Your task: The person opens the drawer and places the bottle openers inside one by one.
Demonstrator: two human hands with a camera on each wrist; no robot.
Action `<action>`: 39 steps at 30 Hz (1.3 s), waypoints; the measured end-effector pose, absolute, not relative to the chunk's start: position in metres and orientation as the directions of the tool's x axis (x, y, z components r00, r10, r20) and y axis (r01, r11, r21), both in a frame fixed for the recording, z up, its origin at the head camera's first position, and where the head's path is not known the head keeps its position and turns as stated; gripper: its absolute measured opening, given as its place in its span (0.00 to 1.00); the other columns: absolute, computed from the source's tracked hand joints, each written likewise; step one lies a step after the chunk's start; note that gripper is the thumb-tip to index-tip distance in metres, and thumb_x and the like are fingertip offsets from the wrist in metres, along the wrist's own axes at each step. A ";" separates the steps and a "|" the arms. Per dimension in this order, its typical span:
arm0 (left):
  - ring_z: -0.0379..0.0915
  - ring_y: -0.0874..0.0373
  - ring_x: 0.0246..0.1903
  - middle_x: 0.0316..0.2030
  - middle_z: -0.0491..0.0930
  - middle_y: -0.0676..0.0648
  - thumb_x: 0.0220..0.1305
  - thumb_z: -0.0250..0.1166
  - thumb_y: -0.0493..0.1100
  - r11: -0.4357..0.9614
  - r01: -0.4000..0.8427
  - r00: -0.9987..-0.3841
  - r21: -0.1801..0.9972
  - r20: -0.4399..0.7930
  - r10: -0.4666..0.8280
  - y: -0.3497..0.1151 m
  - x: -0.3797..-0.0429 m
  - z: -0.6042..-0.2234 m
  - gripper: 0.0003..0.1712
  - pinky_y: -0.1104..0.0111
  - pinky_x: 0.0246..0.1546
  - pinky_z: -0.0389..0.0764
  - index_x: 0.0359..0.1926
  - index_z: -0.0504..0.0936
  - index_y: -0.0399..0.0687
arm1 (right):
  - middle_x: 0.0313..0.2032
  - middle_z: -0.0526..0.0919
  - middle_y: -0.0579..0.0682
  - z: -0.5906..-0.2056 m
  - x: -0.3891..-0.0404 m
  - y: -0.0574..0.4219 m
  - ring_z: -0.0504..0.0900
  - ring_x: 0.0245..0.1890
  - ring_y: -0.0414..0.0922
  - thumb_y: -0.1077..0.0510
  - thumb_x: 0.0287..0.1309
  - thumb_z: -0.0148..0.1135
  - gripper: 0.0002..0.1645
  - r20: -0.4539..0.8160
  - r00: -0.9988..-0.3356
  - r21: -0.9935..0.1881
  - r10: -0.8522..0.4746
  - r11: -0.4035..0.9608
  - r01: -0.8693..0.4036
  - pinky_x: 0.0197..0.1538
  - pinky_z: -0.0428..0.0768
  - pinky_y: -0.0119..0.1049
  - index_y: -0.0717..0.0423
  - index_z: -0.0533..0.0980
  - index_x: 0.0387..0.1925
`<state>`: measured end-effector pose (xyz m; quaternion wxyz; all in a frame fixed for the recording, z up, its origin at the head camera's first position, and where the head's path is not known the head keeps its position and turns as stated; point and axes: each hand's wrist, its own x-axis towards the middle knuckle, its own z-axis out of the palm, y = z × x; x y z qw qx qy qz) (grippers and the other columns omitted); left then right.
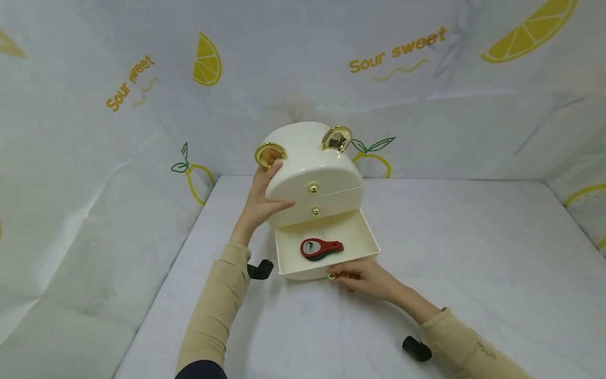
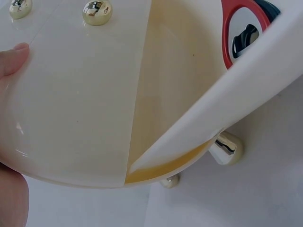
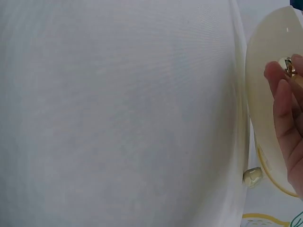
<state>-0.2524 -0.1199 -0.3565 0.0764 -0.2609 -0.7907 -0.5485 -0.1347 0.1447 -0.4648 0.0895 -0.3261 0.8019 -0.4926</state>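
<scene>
A white storage box point(image 1: 303, 158) with gold ear-shaped trims and gold knobs stands on the table, its bottom drawer point(image 1: 364, 231) pulled out. Inside the drawer lies a red and dark tool point(image 1: 322, 248) with a rounded head and a silvery oval face. My left hand point(image 1: 262, 197) rests spread against the box's left side, fingers up by the gold ear point(image 1: 271, 154) and thumb stretched over the front. At the drawer's front, my right hand point(image 1: 360, 276) pinches the drawer's gold knob point(image 3: 286, 65) between thumb and fingers.
The table point(image 1: 473, 263) has a white cover, with a lemon-print cloth point(image 1: 303, 79) hanging behind and at the sides. Black curved pieces show beside each forearm, one by the left point(image 1: 261, 269) and one by the right point(image 1: 416, 348). Small gold feet point(image 2: 169, 181) support the box.
</scene>
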 end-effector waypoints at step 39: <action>0.54 0.47 0.60 0.67 0.51 0.36 0.40 0.74 0.27 0.235 0.525 -0.833 0.818 0.437 0.338 -0.119 -0.252 -0.354 0.49 0.57 0.54 0.65 0.65 0.61 0.38 | 0.39 0.86 0.56 -0.467 -0.186 0.117 0.77 0.31 0.34 0.65 0.55 0.62 0.12 0.204 -0.900 -0.866 -0.386 0.359 -0.349 0.36 0.76 0.25 0.61 0.82 0.42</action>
